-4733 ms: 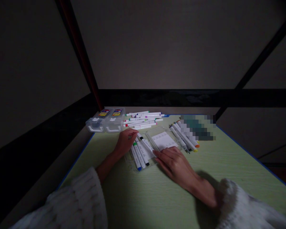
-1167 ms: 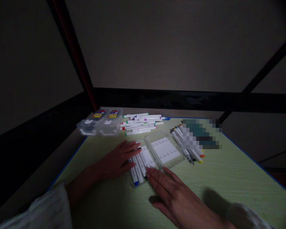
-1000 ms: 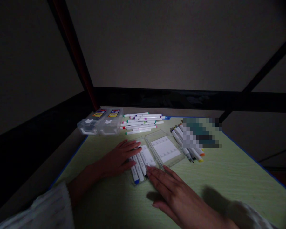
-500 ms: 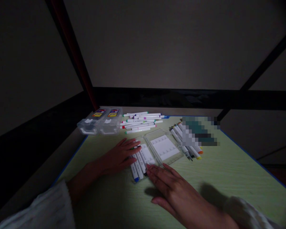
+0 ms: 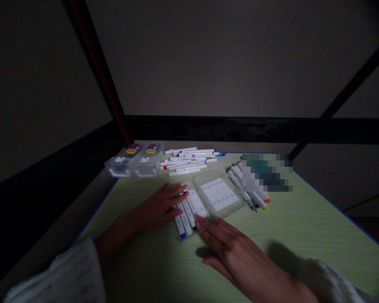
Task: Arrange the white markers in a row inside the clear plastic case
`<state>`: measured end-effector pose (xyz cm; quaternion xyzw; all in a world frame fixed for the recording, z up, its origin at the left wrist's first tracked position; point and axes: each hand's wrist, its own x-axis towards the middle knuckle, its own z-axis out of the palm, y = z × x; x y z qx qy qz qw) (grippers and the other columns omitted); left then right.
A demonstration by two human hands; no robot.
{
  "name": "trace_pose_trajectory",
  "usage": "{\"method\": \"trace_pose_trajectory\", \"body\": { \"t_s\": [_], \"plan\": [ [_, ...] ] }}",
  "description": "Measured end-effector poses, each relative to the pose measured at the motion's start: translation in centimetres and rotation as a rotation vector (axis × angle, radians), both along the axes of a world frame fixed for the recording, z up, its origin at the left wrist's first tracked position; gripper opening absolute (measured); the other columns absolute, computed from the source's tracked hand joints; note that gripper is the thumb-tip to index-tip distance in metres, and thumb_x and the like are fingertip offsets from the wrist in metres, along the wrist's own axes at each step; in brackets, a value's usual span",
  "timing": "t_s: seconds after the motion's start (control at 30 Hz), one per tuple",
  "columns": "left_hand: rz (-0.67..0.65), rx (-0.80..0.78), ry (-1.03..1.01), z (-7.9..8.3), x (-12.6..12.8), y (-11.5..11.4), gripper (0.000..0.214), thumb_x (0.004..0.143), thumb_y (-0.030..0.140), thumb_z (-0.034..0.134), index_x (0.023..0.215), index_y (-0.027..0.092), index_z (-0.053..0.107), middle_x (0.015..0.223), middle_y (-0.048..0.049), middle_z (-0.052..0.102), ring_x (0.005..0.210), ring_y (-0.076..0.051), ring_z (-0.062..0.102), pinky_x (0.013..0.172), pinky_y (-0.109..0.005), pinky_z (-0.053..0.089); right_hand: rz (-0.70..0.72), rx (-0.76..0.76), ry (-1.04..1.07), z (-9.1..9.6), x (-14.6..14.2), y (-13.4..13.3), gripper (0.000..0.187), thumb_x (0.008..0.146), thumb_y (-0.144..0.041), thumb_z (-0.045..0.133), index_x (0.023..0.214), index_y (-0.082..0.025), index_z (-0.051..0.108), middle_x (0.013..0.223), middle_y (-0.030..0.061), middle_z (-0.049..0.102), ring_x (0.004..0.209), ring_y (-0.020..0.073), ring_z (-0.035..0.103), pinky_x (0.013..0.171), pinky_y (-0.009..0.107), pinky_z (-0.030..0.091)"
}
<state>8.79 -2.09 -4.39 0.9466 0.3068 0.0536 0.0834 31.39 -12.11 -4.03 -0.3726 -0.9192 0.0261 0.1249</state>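
Note:
An open clear plastic case [image 5: 208, 198] lies on the green table [image 5: 290, 227]. Its left half holds several white markers [image 5: 185, 216] with coloured caps. Its right half shows a white label sheet [image 5: 219, 193]. My left hand [image 5: 159, 206] lies flat with fingers spread on the markers in the left half. My right hand [image 5: 236, 252] rests flat on the table, fingers stretched out, fingertips touching the case's near edge.
Two closed clear marker cases [image 5: 134, 162] stand at the table's far left corner. A loose pile of white markers [image 5: 188, 160] lies behind the open case. Another row of markers [image 5: 248, 191] lies to the right, beside a blurred patch. A dark frame surrounds the table.
Since 4.7 s ago my left hand has opened flat over the markers and my right hand slid back toward me. In the last second both hands stay nearly still.

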Motion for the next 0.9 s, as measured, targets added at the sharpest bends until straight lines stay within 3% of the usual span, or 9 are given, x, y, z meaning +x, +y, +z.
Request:
{"method": "trace_pose_trajectory", "body": {
  "t_s": [0.2, 0.9],
  "plan": [
    [0.000, 0.015, -0.034, -0.07, 0.02, -0.13, 0.048, 0.087, 0.040, 0.032, 0.131, 0.021, 0.032, 0.141, -0.0080, 0.027, 0.130, -0.023, 0.021, 0.106, -0.045, 0.016, -0.003, 0.085, -0.016, -0.40, -0.12, -0.11, 0.053, 0.082, -0.039, 0.049, 0.123, -0.007, 0.045, 0.128, 0.0094, 0.046, 0.110, 0.0244, 0.048, 0.092, 0.036, 0.043],
    [-0.040, -0.038, -0.019, 0.32, 0.21, -0.18, 0.040, 0.089, 0.035, 0.030, 0.127, 0.026, 0.039, 0.141, -0.0057, 0.028, 0.130, -0.020, 0.024, 0.106, -0.042, 0.018, -0.033, 0.092, -0.081, 0.01, -0.65, 0.12, 0.050, 0.079, -0.036, 0.057, 0.119, -0.007, 0.050, 0.122, 0.0087, 0.053, 0.099, 0.0228, 0.052, 0.087, 0.034, 0.045]
  ]
}}
